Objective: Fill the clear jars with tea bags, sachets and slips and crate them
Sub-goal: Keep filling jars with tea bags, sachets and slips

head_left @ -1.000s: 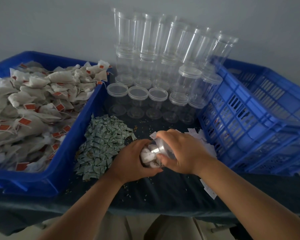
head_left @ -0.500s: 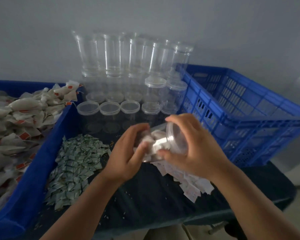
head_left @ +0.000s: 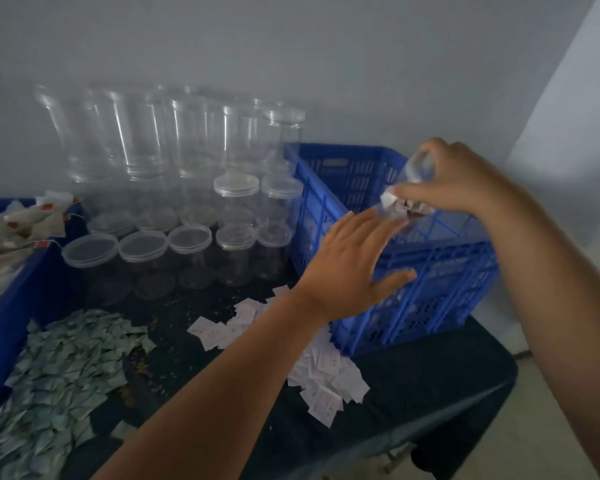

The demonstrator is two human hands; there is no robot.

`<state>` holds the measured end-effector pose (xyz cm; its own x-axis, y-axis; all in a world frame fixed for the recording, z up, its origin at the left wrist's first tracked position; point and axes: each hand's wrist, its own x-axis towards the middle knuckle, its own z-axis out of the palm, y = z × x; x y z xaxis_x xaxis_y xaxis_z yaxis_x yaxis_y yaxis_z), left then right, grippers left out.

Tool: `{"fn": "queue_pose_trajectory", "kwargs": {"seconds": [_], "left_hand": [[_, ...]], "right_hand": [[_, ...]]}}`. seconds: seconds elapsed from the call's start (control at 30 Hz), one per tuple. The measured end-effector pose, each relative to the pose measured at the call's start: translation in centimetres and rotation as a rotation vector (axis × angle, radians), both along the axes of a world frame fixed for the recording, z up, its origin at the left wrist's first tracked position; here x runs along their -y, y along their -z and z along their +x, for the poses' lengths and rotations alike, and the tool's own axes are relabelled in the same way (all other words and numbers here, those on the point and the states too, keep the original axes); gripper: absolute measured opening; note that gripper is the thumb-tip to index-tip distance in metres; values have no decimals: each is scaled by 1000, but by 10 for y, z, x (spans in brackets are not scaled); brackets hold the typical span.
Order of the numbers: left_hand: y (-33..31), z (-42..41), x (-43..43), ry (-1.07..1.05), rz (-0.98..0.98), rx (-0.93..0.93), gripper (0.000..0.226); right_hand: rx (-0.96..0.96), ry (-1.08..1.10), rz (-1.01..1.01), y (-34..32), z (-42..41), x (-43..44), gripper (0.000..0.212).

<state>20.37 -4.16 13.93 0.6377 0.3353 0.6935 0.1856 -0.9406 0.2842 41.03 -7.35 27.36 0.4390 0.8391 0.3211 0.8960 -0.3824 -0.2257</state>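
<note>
My right hand [head_left: 458, 178] grips a clear jar [head_left: 407, 192] packed with tea bags and holds it tilted above the blue slatted crate [head_left: 430, 271] on the right. My left hand [head_left: 354, 265] hovers with fingers spread in front of the crate's near left corner, its fingertips just below the jar. Empty clear jars [head_left: 187, 188] with lids stand stacked along the wall. Tea bags [head_left: 18, 226] fill a blue bin [head_left: 0, 306] at the left. Green sachets [head_left: 66, 368] lie heaped at the front left, and white slips [head_left: 323, 372] lie scattered by the crate.
A dark cloth covers the table [head_left: 413, 393], whose front right corner drops off near the crate. Loose tea crumbs dot the cloth between the sachets and slips. A pale wall stands close behind the jars.
The filled jar went from the table's middle up and right to above the crate, held by my right hand alone. My left hand let go and spread open. The view swung right.
</note>
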Motion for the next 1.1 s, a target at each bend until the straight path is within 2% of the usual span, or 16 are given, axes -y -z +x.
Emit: {"fn": "queue_pose_trajectory", "kwargs": {"seconds": [0.07,0.13,0.27,0.33,0.4,0.5,0.57,0.73,0.9,1.0,1.1], "left_hand": [[9,11,-5,-15,54,39,39],[18,19,-9,-30,56,129,25],[29,29,-12,-28,49,198,21],[31,31,-13,-21,50,209,20],[31,33,-15,-14,58,216,20],[32,35,-17,-17,73,219,21],[34,36,-18,-23,77,228,21],[38,36,-18,-29,76,232,19],[33,33,-16,-19,51,208,18],[29,29,-14,-7,30,185,19],[24,24,-12,5,-1,162,20]], "right_hand": [[36,80,-208,9,14,-16,88],[97,170,-351,23,29,-29,95],[186,337,-634,51,64,-44,109],[139,326,-828,63,78,-52,88],[176,296,-983,68,81,-55,64],[174,199,-1172,62,69,-56,49],[176,158,-1244,63,67,-60,47],[144,130,-1233,73,70,-62,53],[-44,-7,-1074,77,69,-60,35],[16,-43,-863,66,60,-55,42],[134,-45,-769,48,50,-44,37]]}}
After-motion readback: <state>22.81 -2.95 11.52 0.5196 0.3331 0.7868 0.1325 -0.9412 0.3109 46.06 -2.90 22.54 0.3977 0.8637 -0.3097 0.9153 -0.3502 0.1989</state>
